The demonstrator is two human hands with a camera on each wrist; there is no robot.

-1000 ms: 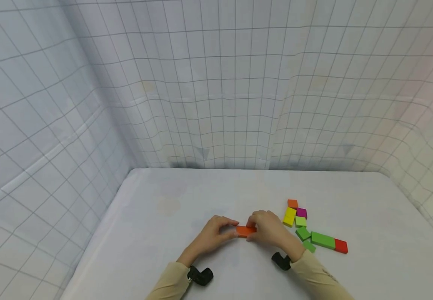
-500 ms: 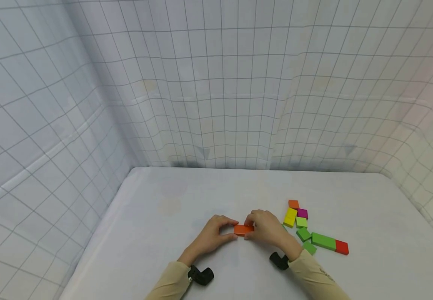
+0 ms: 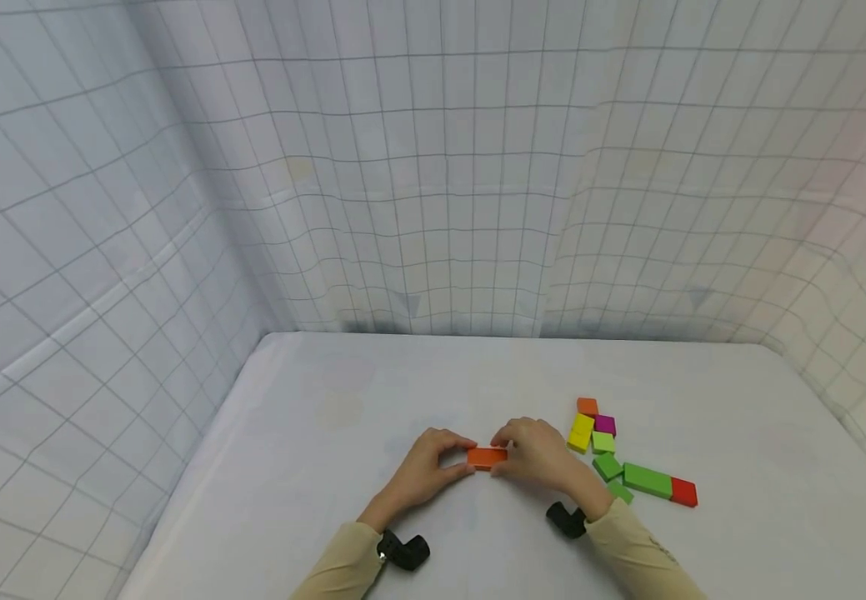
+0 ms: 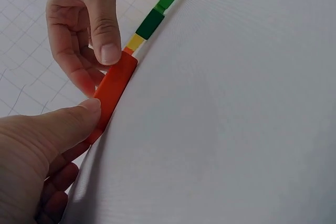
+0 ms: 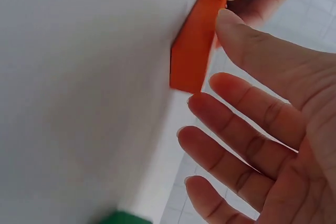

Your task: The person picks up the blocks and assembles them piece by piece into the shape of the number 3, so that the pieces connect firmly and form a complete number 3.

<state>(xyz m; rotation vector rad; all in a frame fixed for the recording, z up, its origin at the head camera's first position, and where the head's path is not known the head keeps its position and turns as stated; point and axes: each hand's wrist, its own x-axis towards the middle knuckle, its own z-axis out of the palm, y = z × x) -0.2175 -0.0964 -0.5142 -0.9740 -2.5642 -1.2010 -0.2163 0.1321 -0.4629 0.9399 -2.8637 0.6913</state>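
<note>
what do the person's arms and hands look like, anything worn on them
The left hand and right hand are without gloves. The left sleeve and right sleeve are pale beige and reach about to the wrists; the right one bears a small dark marking, too small to read. A black, bent device sits at the left wrist, another at the right.

White tabletop [image 3: 327,433], bright blocks laid out on it
An orange-red bar [image 3: 487,458] lies near the middle; farther right sit the rest — orange block [image 3: 587,406], yellow piece [image 3: 580,433], magenta block [image 3: 605,425], lime block [image 3: 603,442], green block [image 3: 607,467], a partly hidden green piece [image 3: 620,492] — plus a long green bar [image 3: 646,480] touching a red block [image 3: 683,492] end to end.
</note>
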